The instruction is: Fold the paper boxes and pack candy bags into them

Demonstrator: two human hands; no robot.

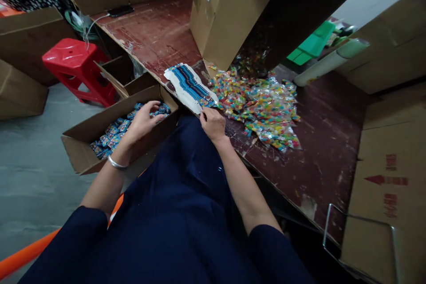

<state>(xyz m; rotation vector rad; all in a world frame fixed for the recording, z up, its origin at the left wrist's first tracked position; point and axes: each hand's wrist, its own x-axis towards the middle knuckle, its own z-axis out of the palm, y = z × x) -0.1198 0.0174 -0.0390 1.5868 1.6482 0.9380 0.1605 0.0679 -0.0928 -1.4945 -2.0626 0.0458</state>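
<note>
Hands: left hand (143, 120) grasps blue foil packets (115, 132) inside open cardboard box (80, 153); right hand (213, 123) pinches flat blue-striped card (190, 86) at desk (319, 142) edge beside glossy candy bags (262, 106).

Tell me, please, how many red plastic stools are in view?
1: the red stool stands on the floor at upper left, beyond the open carton; others may be hidden.
</note>
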